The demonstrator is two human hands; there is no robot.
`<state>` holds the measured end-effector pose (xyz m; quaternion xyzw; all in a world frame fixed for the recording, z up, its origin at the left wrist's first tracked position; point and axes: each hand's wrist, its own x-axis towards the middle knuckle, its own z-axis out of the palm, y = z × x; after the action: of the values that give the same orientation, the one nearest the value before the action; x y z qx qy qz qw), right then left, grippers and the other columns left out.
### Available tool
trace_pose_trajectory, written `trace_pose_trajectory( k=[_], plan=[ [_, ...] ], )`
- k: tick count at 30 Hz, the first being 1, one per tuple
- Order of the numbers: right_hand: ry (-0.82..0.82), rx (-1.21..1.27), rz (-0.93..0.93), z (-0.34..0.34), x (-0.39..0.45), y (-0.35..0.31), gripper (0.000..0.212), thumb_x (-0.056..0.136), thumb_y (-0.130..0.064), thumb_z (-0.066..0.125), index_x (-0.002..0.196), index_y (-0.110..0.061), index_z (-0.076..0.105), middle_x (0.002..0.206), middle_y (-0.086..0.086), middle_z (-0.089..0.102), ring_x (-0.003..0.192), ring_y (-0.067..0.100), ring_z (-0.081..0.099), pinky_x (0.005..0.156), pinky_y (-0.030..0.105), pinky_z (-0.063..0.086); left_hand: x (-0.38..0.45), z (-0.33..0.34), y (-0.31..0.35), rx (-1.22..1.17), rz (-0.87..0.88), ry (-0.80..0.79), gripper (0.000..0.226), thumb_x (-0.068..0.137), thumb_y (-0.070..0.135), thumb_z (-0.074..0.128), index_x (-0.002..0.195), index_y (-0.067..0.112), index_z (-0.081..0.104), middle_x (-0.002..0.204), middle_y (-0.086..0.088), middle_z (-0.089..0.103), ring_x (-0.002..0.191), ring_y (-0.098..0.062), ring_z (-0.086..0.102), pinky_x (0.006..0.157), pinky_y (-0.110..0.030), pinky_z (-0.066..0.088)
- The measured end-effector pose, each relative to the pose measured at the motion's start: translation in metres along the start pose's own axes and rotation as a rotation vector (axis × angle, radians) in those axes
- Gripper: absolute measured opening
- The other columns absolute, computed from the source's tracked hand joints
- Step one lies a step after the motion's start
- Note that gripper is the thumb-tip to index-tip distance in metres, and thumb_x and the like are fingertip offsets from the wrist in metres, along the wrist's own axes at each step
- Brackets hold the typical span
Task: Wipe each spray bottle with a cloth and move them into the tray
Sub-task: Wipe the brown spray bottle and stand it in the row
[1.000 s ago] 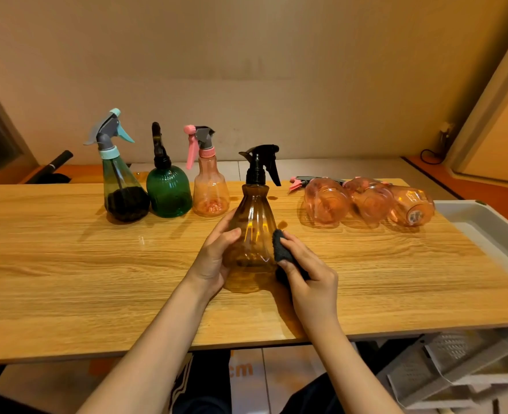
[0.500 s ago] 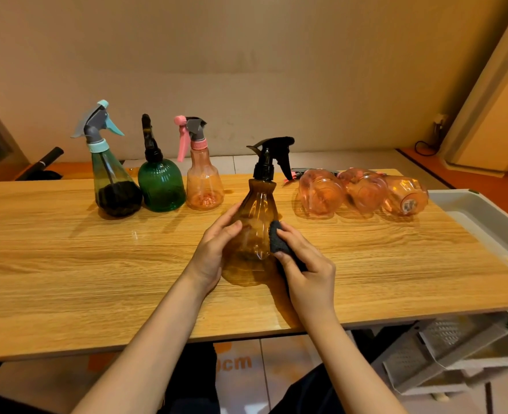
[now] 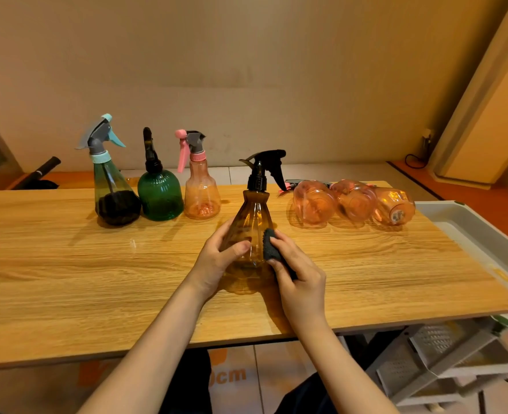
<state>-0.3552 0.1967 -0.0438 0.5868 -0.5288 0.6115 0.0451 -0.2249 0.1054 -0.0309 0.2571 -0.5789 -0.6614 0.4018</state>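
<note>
Amber spray bottle (image 3: 251,231) in left hand's (image 3: 217,261) grip, right hand (image 3: 299,282) pinching half-hidden cloth (image 3: 272,249).

From my feed the table (image 3: 97,279) looks like wood-grain laminate, smooth with a slight sheen. The amber bottle (image 3: 254,222) is clear ribbed plastic, glossy, and its black trigger (image 3: 264,165) is a duller plastic. The cloth (image 3: 272,249) is dark, fuzzy and matt. The pink bottles (image 3: 354,201) are shiny see-through plastic, the tray (image 3: 467,231) plain matt grey plastic.
</note>
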Motion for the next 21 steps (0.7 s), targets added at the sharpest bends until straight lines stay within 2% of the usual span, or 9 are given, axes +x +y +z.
trace_pose_trajectory(
  k=[4, 6, 8, 10, 13, 17, 21],
  plan=[
    [-0.022, 0.025, 0.038, 0.000, 0.006, 0.001, 0.040, 0.078, -0.002, 0.063, 0.117, -0.011, 0.060, 0.120, -0.003, 0.057, 0.115, 0.004, 0.052, 0.097, 0.012, 0.039, 0.000, 0.001, 0.002, -0.012, -0.002, 0.011, 0.066, 0.060, 0.039, 0.074, 0.123, 0.026, 0.056, 0.113, -0.005, 0.068, 0.106, -0.025, 0.064, 0.084, -0.035, 0.056],
    [-0.026, 0.011, 0.022, 0.001, 0.017, 0.000, 0.039, 0.077, -0.001, 0.062, 0.116, -0.009, 0.061, 0.120, -0.003, 0.057, 0.114, 0.004, 0.052, 0.097, 0.012, 0.038, 0.000, 0.000, 0.002, -0.017, -0.009, 0.009, 0.075, 0.060, 0.038, 0.074, 0.129, 0.023, 0.052, 0.118, -0.008, 0.066, 0.110, -0.027, 0.063, 0.086, -0.037, 0.055],
    [-0.015, -0.017, -0.022, 0.002, 0.034, 0.000, 0.038, 0.077, 0.001, 0.062, 0.115, -0.005, 0.062, 0.120, 0.000, 0.056, 0.115, 0.005, 0.050, 0.099, 0.012, 0.037, -0.001, 0.000, 0.001, 0.003, -0.018, -0.032, 0.080, 0.061, 0.038, 0.075, 0.135, 0.022, 0.048, 0.121, -0.011, 0.064, 0.113, -0.029, 0.062, 0.087, -0.037, 0.053],
    [0.012, -0.054, -0.064, 0.006, 0.054, -0.001, 0.036, 0.078, 0.002, 0.061, 0.115, 0.000, 0.062, 0.122, 0.007, 0.057, 0.117, 0.006, 0.049, 0.101, 0.013, 0.036, -0.002, 0.000, 0.001, 0.011, -0.020, -0.059, 0.075, 0.062, 0.037, 0.075, 0.132, 0.027, 0.050, 0.119, -0.007, 0.066, 0.111, -0.026, 0.063, 0.084, -0.033, 0.053],
    [0.056, -0.050, -0.056, 0.011, 0.073, -0.005, 0.036, 0.080, 0.002, 0.061, 0.116, 0.001, 0.061, 0.123, 0.013, 0.059, 0.118, 0.012, 0.050, 0.102, 0.017, 0.037, -0.002, -0.001, 0.000, 0.007, -0.014, -0.070, 0.079, 0.062, 0.036, 0.075, 0.135, 0.026, 0.047, 0.123, -0.008, 0.064, 0.114, -0.025, 0.062, 0.087, -0.034, 0.053],
    [0.008, -0.001, -0.040, 0.014, 0.058, -0.004, 0.038, 0.079, 0.001, 0.061, 0.116, -0.003, 0.061, 0.122, 0.005, 0.057, 0.116, 0.010, 0.052, 0.101, 0.016, 0.038, -0.002, -0.001, 0.001, -0.032, -0.003, -0.039, 0.068, 0.062, 0.038, 0.073, 0.127, 0.029, 0.053, 0.113, -0.004, 0.068, 0.107, -0.025, 0.065, 0.079, -0.032, 0.055],
    [-0.022, 0.033, 0.052, 0.004, 0.017, -0.001, 0.041, 0.078, -0.002, 0.061, 0.117, -0.013, 0.057, 0.119, -0.002, 0.058, 0.115, 0.002, 0.052, 0.097, 0.011, 0.038, 0.000, 0.002, 0.001, -0.048, 0.007, 0.046, 0.070, 0.062, 0.043, 0.071, 0.126, 0.025, 0.053, 0.115, -0.007, 0.067, 0.106, -0.025, 0.065, 0.083, -0.034, 0.055]
  ],
)
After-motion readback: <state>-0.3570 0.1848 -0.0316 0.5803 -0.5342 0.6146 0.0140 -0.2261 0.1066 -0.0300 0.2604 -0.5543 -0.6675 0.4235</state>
